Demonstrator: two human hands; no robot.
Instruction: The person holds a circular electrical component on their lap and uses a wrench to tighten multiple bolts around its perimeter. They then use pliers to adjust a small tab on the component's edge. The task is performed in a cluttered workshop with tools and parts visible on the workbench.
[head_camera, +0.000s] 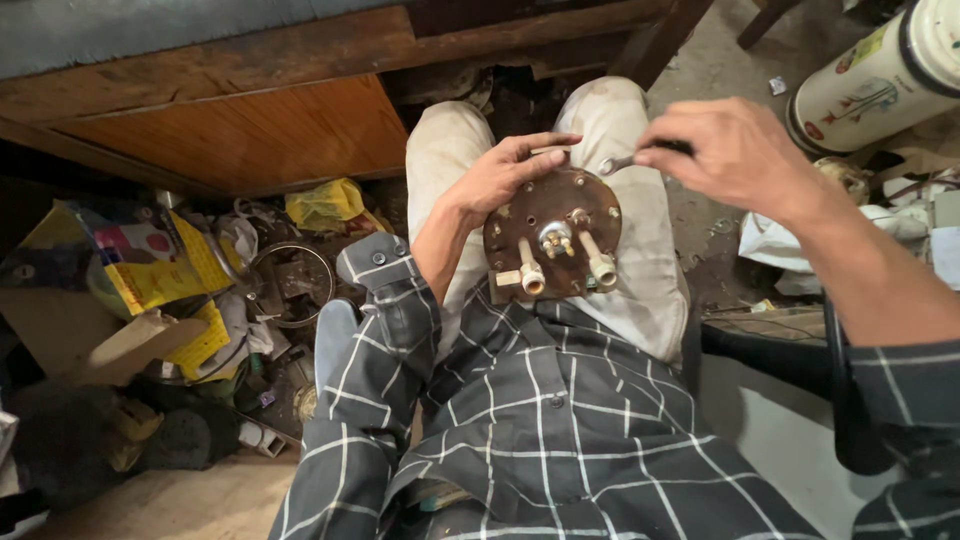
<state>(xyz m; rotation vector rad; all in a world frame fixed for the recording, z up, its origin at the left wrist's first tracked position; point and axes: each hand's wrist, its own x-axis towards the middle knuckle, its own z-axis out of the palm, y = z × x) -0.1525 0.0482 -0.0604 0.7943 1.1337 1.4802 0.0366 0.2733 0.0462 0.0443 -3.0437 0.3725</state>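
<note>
Cluttered workshop floor all around, with a wooden counter (250, 120) edge up top and junk piled underneath it. Person is sitting, and a rusty round metal plate (553, 235) rests on their lap, on the pale trousers between the knees. It's got a couple of cream-coloured tube fittings (530, 278) sticking out toward the camera and a small metal knob in the middle.

Left hand (505, 172) is holding the plate by its upper left rim, fingers curled over the top edge, thumb on the face, so that grip is closed on the plate. Right hand (735, 150) hovers just off the upper right rim, fingers pinched shut on a small metal tool (622, 162) whose tip sits right at the plate's edge. Can't tell exactly what kind of tool, it's mostly hidden in the fingers.

Further out: yellow packaging and cardboard (160, 270) on the left, a wire ring (292, 285) beside it, and a white cylindrical flask (880, 75) lying at the top right.
</note>
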